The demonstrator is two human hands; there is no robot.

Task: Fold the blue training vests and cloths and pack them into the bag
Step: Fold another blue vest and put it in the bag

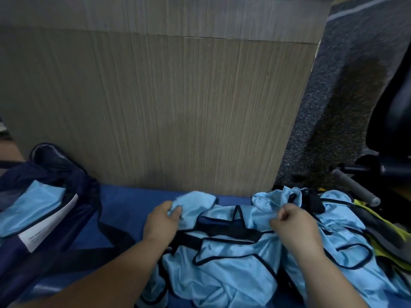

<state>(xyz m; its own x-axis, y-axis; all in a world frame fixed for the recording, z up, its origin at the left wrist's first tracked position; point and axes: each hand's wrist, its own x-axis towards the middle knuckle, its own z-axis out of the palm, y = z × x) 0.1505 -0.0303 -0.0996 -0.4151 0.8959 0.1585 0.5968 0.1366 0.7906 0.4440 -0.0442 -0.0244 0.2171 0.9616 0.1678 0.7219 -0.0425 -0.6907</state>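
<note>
A heap of light blue training vests [226, 263] with dark trim lies crumpled on the blue surface in front of me. My left hand [161, 221] grips a light blue cloth [195, 202] at the heap's far left edge. My right hand [293, 225] pinches a fold of a vest [275, 198] at the heap's far right side. The dark navy bag [55, 174] stands open at the left, with a folded light blue piece [33, 210] and a white paper [49, 223] inside.
A wood-grain panel [155, 96] rises right behind the heap. Yellow-green vests [382, 232] lie at the right edge, near a grey bar [355, 187] and a black chair base [378, 167] on grey carpet. Black bag straps [111, 232] trail across the blue surface [124, 203].
</note>
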